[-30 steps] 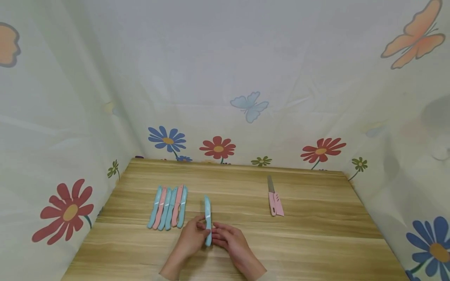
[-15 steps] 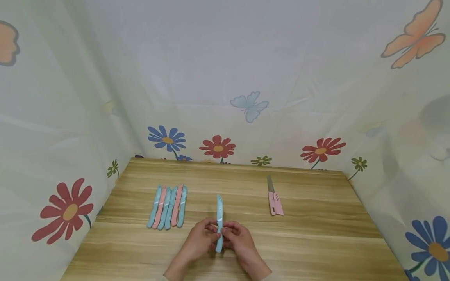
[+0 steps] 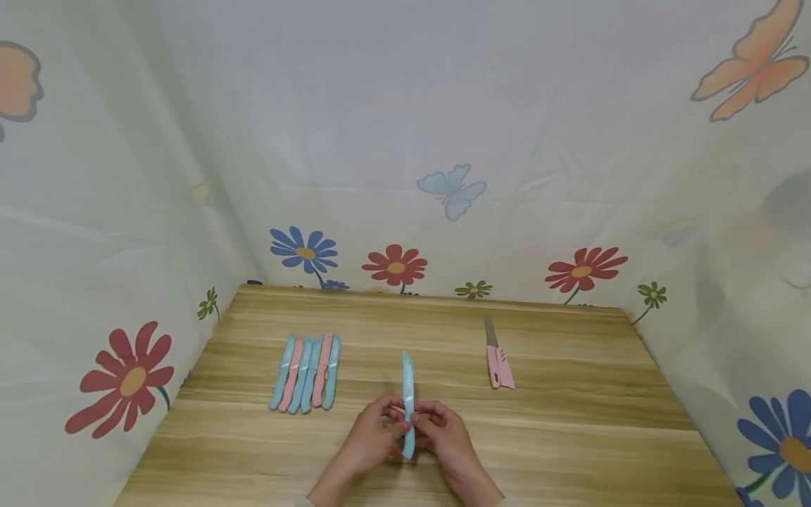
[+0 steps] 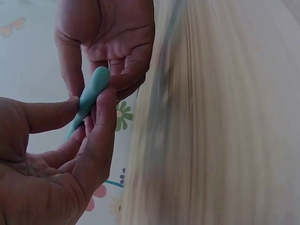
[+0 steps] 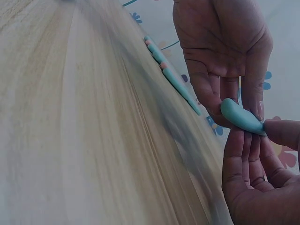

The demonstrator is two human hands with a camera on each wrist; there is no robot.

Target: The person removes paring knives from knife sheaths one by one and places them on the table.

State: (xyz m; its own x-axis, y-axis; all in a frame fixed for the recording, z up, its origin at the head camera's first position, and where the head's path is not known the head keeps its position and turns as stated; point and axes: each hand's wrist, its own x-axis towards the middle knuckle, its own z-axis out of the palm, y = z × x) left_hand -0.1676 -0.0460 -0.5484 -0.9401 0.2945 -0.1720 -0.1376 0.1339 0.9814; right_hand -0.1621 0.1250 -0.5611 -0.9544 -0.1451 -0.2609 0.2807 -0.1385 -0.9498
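A light-blue sheathed knife (image 3: pixel 408 377) stands raised over the table between my two hands, its sheathed end pointing away from me. My left hand (image 3: pixel 375 433) pinches it from the left with thumb and fingers. From the other side, my right hand (image 3: pixel 447 438) pinches it near the same spot. Close up in the left wrist view, the rounded handle end (image 4: pixel 95 86) sits between the fingers of both hands. The right wrist view shows the same handle (image 5: pixel 241 116), with fingers beneath it. The blade is hidden in its sheath.
To the left, several blue and pink sheathed knives (image 3: pixel 308 377) lie side by side in a row. A pink-handled knife with bare grey blade (image 3: pixel 491 331) lies at the right beside a pink sheath (image 3: pixel 505 370). Patterned cloth (image 3: pixel 405 141) walls the wooden table (image 3: pixel 570 394).
Both hands have moved right with the blue knife. The right hand, loosely beside it before, now pinches it too. The other knives stay in place.
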